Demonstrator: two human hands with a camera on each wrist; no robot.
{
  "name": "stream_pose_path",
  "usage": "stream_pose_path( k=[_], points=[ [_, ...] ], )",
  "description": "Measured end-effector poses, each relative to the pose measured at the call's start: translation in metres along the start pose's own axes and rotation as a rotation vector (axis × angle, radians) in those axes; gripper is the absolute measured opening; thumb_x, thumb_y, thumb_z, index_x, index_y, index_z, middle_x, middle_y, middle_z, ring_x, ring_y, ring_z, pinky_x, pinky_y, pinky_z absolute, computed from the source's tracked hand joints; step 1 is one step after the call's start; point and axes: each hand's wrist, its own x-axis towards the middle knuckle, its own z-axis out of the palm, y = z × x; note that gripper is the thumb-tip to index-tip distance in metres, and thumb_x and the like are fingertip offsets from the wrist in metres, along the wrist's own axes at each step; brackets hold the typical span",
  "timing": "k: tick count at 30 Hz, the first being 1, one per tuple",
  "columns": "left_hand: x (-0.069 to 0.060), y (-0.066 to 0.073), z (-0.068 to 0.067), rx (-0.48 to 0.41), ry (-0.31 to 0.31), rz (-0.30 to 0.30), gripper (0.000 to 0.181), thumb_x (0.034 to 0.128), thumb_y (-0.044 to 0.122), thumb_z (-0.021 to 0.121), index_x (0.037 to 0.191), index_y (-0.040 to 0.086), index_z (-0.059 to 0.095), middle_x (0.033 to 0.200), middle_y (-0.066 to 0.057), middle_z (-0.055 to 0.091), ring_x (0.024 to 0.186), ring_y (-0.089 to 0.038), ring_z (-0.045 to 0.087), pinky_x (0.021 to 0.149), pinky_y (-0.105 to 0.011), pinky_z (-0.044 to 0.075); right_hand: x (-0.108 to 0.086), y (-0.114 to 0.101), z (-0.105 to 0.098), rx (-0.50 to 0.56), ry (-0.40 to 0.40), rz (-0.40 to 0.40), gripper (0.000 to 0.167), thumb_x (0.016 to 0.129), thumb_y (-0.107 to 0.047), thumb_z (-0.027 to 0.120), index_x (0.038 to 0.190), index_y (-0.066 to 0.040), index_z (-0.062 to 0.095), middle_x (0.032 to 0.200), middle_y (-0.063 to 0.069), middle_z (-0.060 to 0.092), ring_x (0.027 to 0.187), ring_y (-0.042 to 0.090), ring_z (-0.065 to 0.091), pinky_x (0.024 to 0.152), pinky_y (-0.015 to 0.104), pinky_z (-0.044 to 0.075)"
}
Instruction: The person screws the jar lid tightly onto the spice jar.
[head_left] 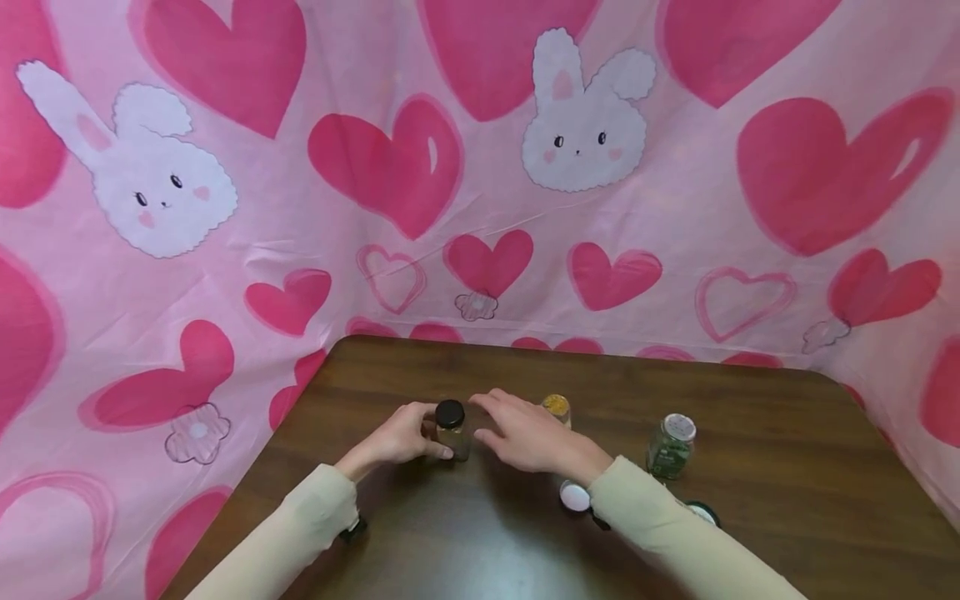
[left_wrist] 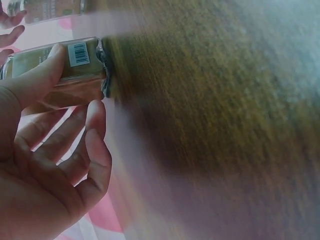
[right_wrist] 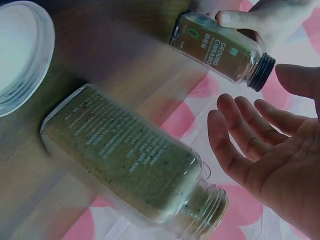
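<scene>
My left hand (head_left: pixel 401 435) grips a ground cinnamon jar (head_left: pixel 452 443) with a black cap, upright on the table. In the left wrist view, the thumb lies along the side of the jar (left_wrist: pixel 80 92) near its barcode, with the fingers behind. Its front label faces the right wrist camera on the jar (right_wrist: pixel 215 47). My right hand (head_left: pixel 525 433) hovers just right of the black cap, apart from it, with relaxed fingers and nothing held. Behind that hand stands an uncapped spice jar (head_left: pixel 557 406), partly hidden, yellowish at the top; its printed side (right_wrist: pixel 125 155) fills the right wrist view.
A glass jar of green flakes (head_left: pixel 670 454) with a white top stands at the right. A cap (head_left: pixel 575 497) lies white side up beside my right forearm, and another cap (head_left: pixel 703 512) is partly behind the sleeve. Heart-patterned cloth (head_left: pixel 480 208) hangs behind the brown table (head_left: pixel 465 542).
</scene>
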Motion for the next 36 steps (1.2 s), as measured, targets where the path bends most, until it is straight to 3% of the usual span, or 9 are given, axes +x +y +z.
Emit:
stream_pose_path(
  k=[7,16,36],
  points=[
    [0.002,0.001,-0.001,-0.014,0.002,-0.007,0.046,0.0820,0.014,0.093,0.123,0.009,0.073,0.110,-0.002,0.073,0.081,-0.019,0.063,0.067,-0.033,0.053,-0.010,0.001,-0.003,-0.025,0.005,-0.028,0.054,0.105,-0.032,0.067,0.151,-0.006,0.054,0.140,0.011,0.062,0.121,0.022,0.064,0.100,0.045,0.054],
    [0.002,0.001,-0.001,-0.007,0.000,-0.029,0.047,0.0819,0.015,0.093,0.124,0.011,0.073,0.115,-0.001,0.073,0.090,-0.020,0.065,0.076,-0.037,0.054,-0.022,0.002,-0.001,-0.031,0.031,-0.033,0.051,0.106,-0.032,0.065,0.149,-0.006,0.056,0.139,0.010,0.061,0.118,0.021,0.064,0.097,0.045,0.054],
    [-0.003,0.005,0.004,-0.013,0.017,-0.002,0.040,0.0834,0.013,0.092,0.119,0.010,0.074,0.113,-0.003,0.073,0.085,-0.018,0.064,0.070,-0.033,0.053,-0.045,0.007,0.011,-0.043,0.066,-0.036,0.046,0.106,-0.031,0.065,0.147,-0.010,0.058,0.133,0.005,0.064,0.118,0.018,0.064,0.096,0.045,0.054]
  ],
)
